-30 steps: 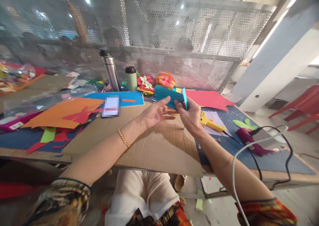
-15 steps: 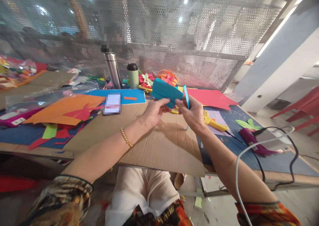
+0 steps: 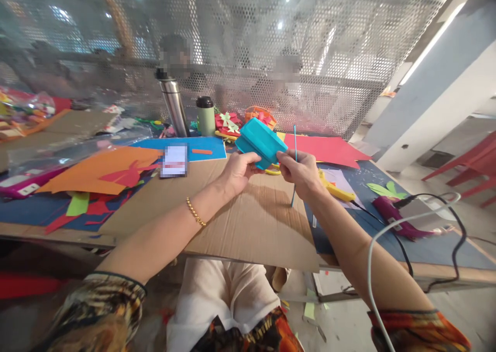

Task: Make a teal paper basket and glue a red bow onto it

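Note:
A folded turquoise paper piece (image 3: 260, 139) with raised creased edges is held up over a brown cardboard sheet (image 3: 248, 223). My left hand (image 3: 239, 174) pinches its lower left edge between thumb and fingers. At its right corner, my right hand (image 3: 301, 172) is closed on the paper with thumb and index finger. A thin blue paper strip (image 3: 295, 137), seen edge-on, passes upright through the right hand and shows below it too. Behind the hands, the yellow handles of a tool (image 3: 273, 172) are partly hidden.
A yellow glue gun (image 3: 338, 190) lies at the right, its cord near a purple power strip (image 3: 399, 220). Phone (image 3: 174, 161), orange paper (image 3: 103, 171) and red paper (image 3: 329, 149) lie around. A steel flask (image 3: 174, 106) and green cup (image 3: 205, 117) stand by the perforated metal screen (image 3: 240, 47).
The turquoise paper has tilted, its right side lower, showing more of its folded face. The blue strip has turned edge-on in my right hand. Both hands keep their grip.

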A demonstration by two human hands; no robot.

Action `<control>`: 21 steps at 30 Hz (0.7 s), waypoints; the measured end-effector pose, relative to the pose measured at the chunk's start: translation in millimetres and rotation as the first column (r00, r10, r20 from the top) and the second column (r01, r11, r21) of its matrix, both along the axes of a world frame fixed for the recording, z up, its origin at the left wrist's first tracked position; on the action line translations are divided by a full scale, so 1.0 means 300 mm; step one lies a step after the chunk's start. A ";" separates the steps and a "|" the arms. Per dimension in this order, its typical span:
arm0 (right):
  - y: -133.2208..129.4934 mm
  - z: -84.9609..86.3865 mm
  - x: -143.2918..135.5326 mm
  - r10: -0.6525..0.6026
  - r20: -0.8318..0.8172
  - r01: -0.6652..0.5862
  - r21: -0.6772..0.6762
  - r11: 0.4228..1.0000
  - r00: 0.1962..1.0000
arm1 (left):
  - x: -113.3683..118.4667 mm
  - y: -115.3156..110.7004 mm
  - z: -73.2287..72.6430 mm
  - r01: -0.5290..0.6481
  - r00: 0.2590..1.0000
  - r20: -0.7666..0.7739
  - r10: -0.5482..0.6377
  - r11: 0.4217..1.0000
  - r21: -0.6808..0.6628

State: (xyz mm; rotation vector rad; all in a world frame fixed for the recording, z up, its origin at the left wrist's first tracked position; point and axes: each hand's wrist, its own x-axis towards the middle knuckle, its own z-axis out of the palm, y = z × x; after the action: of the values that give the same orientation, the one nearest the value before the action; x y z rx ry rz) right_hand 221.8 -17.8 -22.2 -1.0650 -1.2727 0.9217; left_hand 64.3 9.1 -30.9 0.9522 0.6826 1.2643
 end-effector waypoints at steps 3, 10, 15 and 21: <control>-0.002 0.002 0.000 0.043 -0.027 -0.043 -0.031 0.999 0.999 | -0.001 -0.002 0.006 -0.002 1.000 0.017 0.002 1.000 -0.022; 0.014 -0.003 0.022 0.123 -0.083 -0.129 -0.071 0.989 0.989 | -0.002 -0.002 0.012 -0.004 1.000 0.024 0.004 1.000 0.018; 0.018 -0.004 0.026 0.142 -0.106 -0.151 -0.087 0.985 0.984 | -0.007 0.000 0.017 0.045 0.998 0.034 -0.045 0.999 -0.007; 0.009 -0.003 0.016 0.078 -0.016 -0.078 -0.022 0.997 0.997 | -0.010 -0.006 0.026 0.053 0.998 0.025 -0.053 0.999 0.005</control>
State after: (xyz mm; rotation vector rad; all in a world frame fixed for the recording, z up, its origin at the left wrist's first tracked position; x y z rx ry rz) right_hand 226.6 -15.0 -23.0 -1.0298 -1.3012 1.0032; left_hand 61.3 7.3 -23.0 0.9507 0.6317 1.2293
